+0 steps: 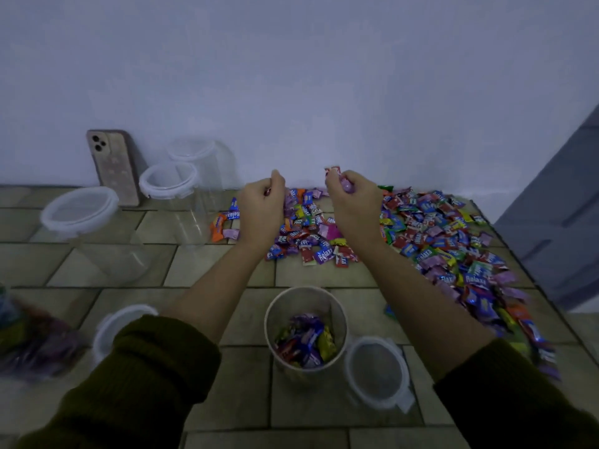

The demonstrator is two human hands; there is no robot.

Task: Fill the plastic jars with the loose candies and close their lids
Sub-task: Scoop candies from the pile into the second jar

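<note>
Dim bluish light, soft focus throughout, blurred left edge, wide-angle bending at edges

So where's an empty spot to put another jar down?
Bare tiles lie nearest you, in front of the open jar and loose lid, and between that jar and the empty jar at left. The right side is crowded with candies.

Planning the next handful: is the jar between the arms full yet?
Not full. The jar holds only a low layer of candies; bare wall shows above.
</note>
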